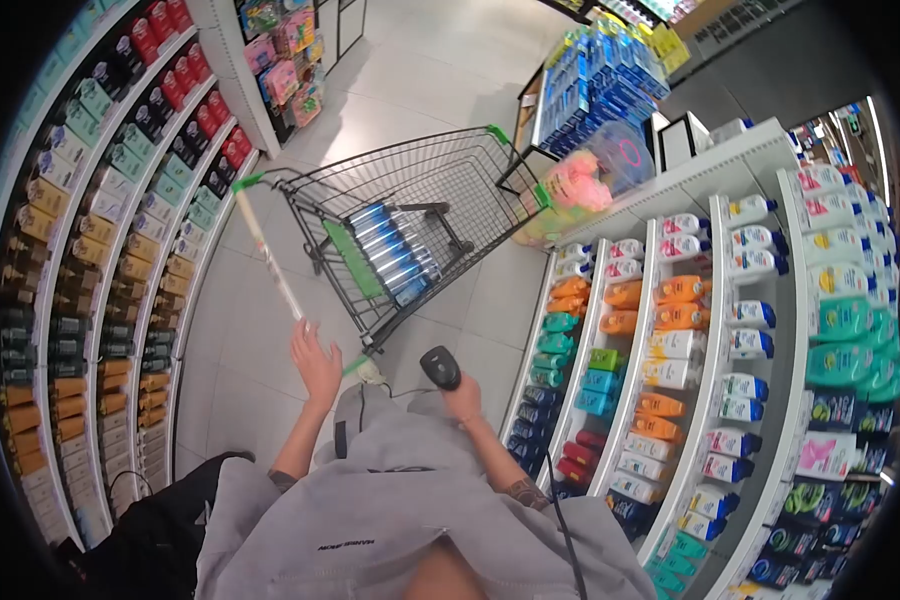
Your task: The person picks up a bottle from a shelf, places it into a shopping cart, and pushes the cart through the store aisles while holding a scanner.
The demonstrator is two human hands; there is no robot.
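Observation:
My right hand (462,402) grips a black handheld barcode scanner (439,368), its head pointing forward. My left hand (316,362) lies over the near part of the white shopping cart handle (270,262), fingers stretched out and somewhat apart. The wire shopping cart (400,190) stands in front of me, turned sideways, with green corner pieces. A pack of blue and silver cans or bottles (395,252) shows in its lower part, next to a green panel (352,258).
Curved shelves (110,270) of boxed and bottled goods line the left. Shelves of coloured bottles (670,320) run along the right. Beyond the cart are a stack of blue packages (600,75) and a clear bin with pink items (580,180). Tiled floor (410,70) continues ahead.

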